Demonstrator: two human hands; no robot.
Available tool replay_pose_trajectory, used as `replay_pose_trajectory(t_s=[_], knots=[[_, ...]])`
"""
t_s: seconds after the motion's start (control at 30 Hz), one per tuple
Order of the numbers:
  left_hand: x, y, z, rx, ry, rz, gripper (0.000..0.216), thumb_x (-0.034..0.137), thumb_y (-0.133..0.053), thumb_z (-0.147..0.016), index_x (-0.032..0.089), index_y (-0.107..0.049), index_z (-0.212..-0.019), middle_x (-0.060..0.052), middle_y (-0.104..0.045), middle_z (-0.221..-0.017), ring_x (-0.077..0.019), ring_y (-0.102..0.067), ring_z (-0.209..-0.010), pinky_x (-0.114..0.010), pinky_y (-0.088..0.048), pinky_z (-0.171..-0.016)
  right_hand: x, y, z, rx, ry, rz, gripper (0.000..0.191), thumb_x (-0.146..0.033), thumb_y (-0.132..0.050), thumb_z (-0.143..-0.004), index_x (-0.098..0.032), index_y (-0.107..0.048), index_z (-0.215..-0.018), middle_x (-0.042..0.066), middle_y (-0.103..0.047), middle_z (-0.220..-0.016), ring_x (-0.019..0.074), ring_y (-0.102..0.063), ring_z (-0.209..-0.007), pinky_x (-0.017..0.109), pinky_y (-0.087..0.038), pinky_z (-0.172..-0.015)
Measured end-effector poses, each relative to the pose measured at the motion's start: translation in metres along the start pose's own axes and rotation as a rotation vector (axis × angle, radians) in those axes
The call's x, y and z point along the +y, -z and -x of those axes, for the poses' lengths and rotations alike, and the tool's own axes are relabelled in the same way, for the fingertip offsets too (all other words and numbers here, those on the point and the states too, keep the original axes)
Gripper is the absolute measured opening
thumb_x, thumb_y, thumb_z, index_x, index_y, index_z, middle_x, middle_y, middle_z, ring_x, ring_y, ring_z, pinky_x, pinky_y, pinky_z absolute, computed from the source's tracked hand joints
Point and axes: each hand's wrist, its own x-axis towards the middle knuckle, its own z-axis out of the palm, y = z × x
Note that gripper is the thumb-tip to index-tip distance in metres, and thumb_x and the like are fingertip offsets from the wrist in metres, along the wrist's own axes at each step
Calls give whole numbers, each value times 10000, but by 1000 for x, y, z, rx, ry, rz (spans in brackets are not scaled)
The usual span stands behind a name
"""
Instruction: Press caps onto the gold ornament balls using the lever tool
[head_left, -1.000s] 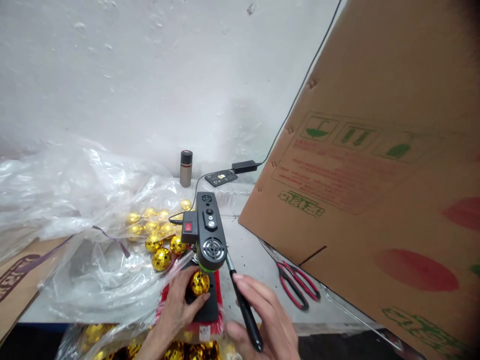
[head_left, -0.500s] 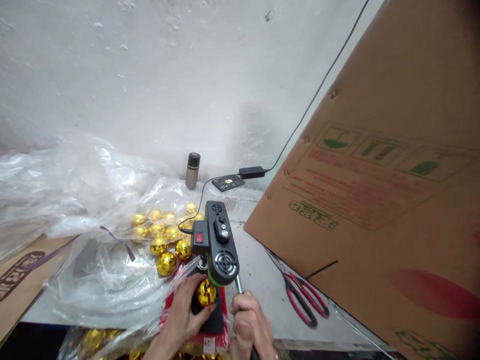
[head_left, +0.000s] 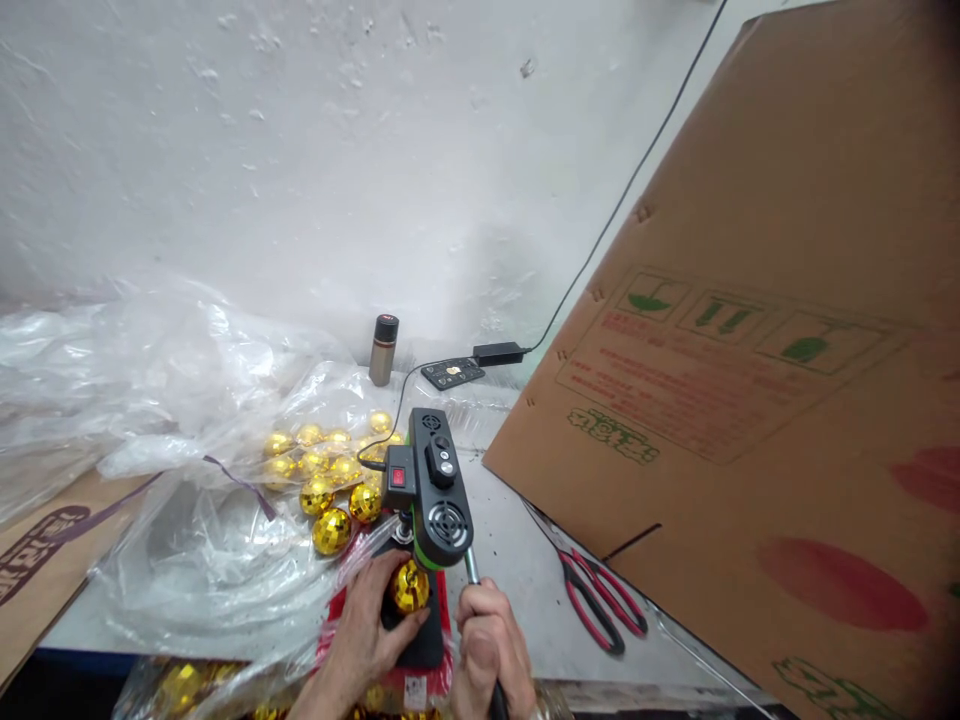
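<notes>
My left hand (head_left: 365, 622) is closed around a gold mirrored ball (head_left: 410, 588), thumb and fingers at its sides, over the black base plate (head_left: 424, 640) of a small bench drill press (head_left: 442, 492). The press's black head, with round vents and a red switch, hangs just above the ball. Whatever bit it carries is hidden beneath the head. My right hand (head_left: 491, 640) is wrapped round the press's lever handle (head_left: 472, 566), whose metal rod shows above the fist. Several more gold balls (head_left: 331, 531) lie left of the press, some under clear plastic.
Red-handled scissors (head_left: 600, 600) lie at right beside a large cardboard box (head_left: 720, 390). Behind the press are a bottle (head_left: 383, 351), a dark flat card-like object (head_left: 452, 373) and a power adapter (head_left: 498, 354) with a cable. Crumpled clear plastic (head_left: 195, 560) covers the left side.
The camera view has shifted slightly. Both hands keep their holds on the ball and the lever handle, with little visible movement relative to the press.
</notes>
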Motion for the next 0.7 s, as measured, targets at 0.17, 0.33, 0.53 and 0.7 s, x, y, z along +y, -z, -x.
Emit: replay_pose_trajectory(t_s=[0.17, 0.33, 0.53, 0.7], knots=[[1, -1, -1, -13, 19, 5, 514, 404, -798, -861, 201, -737, -1329, -194, -808, -1293, -411, -771, -1180, -610, -630, -1035, 6, 0, 3, -14, 34, 7, 345, -158, -337, -1125, -242, -469, -817, -27, -552, -804, 135, -517, -720, 288, -467, -798], [1, -4, -2, 6, 27, 19, 487, 388, -778, -859, 201, -744, -1307, -188, -808, -1280, -414, -773, -1176, -620, -634, -1016, 18, 1, 1, 5, 125, 16, 355, -188, -349, -1130, -242, -478, -804, -35, -570, -779, 125, -540, -685, 289, -496, -832], [-2, -7, -2, 26, 24, 17, 504, 391, -780, -849, 191, -738, -1310, -187, -807, -1283, -413, -775, -1175, -613, -638, -1016, 28, -1, 3, -4, 197, 31, 353, -214, -365, -1138, -243, -487, -808, -43, -559, -759, 118, -543, -655, 288, -522, -826], [-6, -8, -1, 20, 19, -9, 497, 390, -765, -855, 190, -736, -1309, -192, -808, -1295, -411, -773, -1187, -624, -633, -1025, 32, 1, 7, -28, 258, 37, 375, -221, -339, -1152, -242, -495, -812, -46, -572, -760, 111, -564, -655, 302, -540, -894]])
